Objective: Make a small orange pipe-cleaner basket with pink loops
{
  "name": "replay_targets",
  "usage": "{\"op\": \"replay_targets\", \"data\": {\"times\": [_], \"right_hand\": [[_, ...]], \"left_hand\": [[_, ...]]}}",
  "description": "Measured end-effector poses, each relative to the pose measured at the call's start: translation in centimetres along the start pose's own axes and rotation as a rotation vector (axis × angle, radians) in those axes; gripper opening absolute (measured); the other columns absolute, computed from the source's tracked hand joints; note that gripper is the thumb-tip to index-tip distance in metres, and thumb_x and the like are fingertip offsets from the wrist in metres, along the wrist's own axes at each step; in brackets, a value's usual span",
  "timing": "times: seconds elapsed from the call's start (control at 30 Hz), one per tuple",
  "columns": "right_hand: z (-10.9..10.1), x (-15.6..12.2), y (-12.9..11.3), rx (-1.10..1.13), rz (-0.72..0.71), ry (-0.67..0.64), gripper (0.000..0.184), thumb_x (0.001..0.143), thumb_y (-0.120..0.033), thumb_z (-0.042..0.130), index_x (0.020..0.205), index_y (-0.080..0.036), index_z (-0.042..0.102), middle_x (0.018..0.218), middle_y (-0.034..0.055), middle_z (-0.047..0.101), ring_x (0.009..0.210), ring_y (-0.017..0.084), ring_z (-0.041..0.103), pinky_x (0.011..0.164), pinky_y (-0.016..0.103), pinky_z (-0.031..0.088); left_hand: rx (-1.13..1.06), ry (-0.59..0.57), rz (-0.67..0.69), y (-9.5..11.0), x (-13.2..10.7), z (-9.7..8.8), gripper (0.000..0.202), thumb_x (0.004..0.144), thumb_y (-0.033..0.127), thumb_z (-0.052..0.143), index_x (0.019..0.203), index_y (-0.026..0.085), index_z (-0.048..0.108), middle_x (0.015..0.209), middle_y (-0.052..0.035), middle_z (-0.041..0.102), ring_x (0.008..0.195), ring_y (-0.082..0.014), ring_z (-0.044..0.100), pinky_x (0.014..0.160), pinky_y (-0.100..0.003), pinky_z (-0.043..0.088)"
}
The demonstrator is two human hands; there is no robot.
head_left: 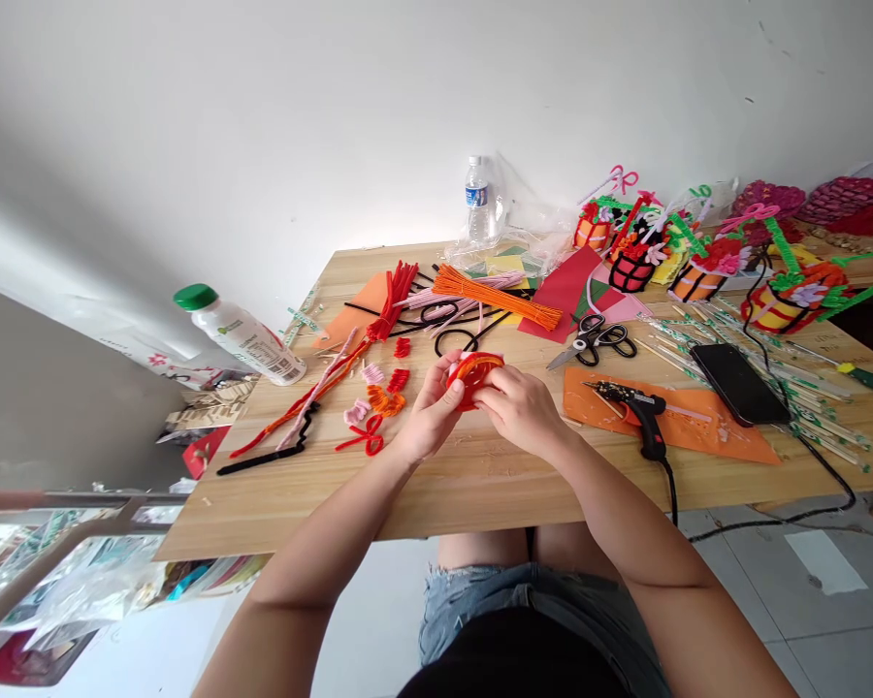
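Note:
My left hand (pixel 435 407) grips a round red and orange pipe-cleaner piece (pixel 471 378) from its left side, thumb across the front. On its right edge the fingers of my right hand (pixel 522 405) are closed, and they partly hide it. Both hands are just above the front middle of the table. To their left lie a bent red pipe-cleaner bow (pixel 371 436), orange coils (pixel 385 399) and small red coils (pixel 399 380). Behind the hands is a bundle of orange pipe cleaners (pixel 499 296), beside a red bundle (pixel 395 301).
Black-handled scissors (pixel 593 339), a glue gun (pixel 636 412) with its cord and a phone (pixel 740 383) lie to the right. Several pipe-cleaner flower baskets (pixel 698 276) stand at the back right. A white bottle (pixel 242 334) stands left; a water bottle (pixel 476 199) stands behind.

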State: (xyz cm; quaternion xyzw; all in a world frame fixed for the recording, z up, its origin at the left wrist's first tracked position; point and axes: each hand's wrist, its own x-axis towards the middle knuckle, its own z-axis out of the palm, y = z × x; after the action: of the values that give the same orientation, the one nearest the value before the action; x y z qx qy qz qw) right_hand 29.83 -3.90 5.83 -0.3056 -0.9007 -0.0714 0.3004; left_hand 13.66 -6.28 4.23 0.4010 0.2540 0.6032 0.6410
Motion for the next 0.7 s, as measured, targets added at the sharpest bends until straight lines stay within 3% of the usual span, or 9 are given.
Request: {"op": "replay_targets", "data": {"times": [0.17, 0.27, 0.37, 0.47, 0.6, 0.7], "right_hand": [[0.0, -0.1, 0.1, 0.067, 0.058, 0.046, 0.015, 0.089, -0.015, 0.046, 0.080, -0.018, 0.058, 0.081, 0.0074, 0.059, 0.078, 0.020, 0.052, 0.062, 0.032, 0.038], [-0.1, -0.1, 0.4, 0.317, 0.178, 0.235, 0.013, 0.092, -0.019, 0.042, 0.082, -0.020, 0.051, 0.079, 0.0050, 0.056, 0.074, 0.018, 0.052, 0.064, 0.030, 0.041], [-0.1, -0.2, 0.9, 0.580, 0.393, 0.466, 0.014, 0.095, -0.028, 0.039, 0.085, -0.022, 0.046, 0.073, 0.0002, 0.050, 0.064, 0.014, 0.049, 0.060, 0.028, 0.041], [0.1, -0.4, 1.2, 0.773, 0.554, 0.544, 0.021, 0.097, -0.036, 0.034, 0.080, -0.023, 0.040, 0.063, -0.0047, 0.043, 0.054, 0.012, 0.045, 0.053, 0.026, 0.040], [0.3, -0.3, 1.4, 0.674, 0.618, 0.498, 0.030, 0.096, -0.037, 0.039, 0.069, -0.023, 0.038, 0.058, -0.0048, 0.043, 0.054, 0.011, 0.047, 0.054, 0.026, 0.042], [0.2, -0.1, 1.5, 0.540, 0.547, 0.522, 0.013, 0.087, -0.031, 0.056, 0.078, -0.021, 0.052, 0.075, 0.0015, 0.057, 0.069, 0.014, 0.057, 0.057, 0.026, 0.047]], "left_hand": [[-0.043, 0.036, 0.005, 0.5, 0.0, 0.3, 0.040, 0.081, 0.031, 0.067, 0.117, 0.024, 0.054, 0.121, -0.0074, 0.060, 0.107, -0.0203, 0.059, 0.091, -0.039, 0.047], [-0.081, 0.072, 0.020, 0.8, 0.1, 0.3, 0.036, 0.081, 0.030, 0.066, 0.115, 0.023, 0.056, 0.120, -0.0070, 0.062, 0.109, -0.0212, 0.058, 0.093, -0.039, 0.047], [-0.121, 0.101, 0.011, 0.9, 0.3, 0.2, 0.037, 0.079, 0.033, 0.067, 0.114, 0.022, 0.058, 0.120, -0.0071, 0.063, 0.113, -0.0233, 0.057, 0.095, -0.040, 0.046], [-0.153, 0.108, -0.018, 1.1, 0.2, 0.2, 0.041, 0.078, 0.036, 0.067, 0.116, 0.022, 0.058, 0.122, -0.0082, 0.062, 0.117, -0.0258, 0.055, 0.096, -0.042, 0.045], [-0.204, 0.117, -0.086, 1.6, 0.0, 0.4, 0.043, 0.080, 0.038, 0.062, 0.118, 0.021, 0.058, 0.124, -0.0097, 0.062, 0.119, -0.0283, 0.054, 0.096, -0.044, 0.047], [-0.246, 0.127, -0.151, 2.0, 0.0, 0.5, 0.040, 0.081, 0.039, 0.060, 0.115, 0.019, 0.059, 0.119, -0.0104, 0.064, 0.117, -0.0287, 0.056, 0.094, -0.044, 0.050]]}}
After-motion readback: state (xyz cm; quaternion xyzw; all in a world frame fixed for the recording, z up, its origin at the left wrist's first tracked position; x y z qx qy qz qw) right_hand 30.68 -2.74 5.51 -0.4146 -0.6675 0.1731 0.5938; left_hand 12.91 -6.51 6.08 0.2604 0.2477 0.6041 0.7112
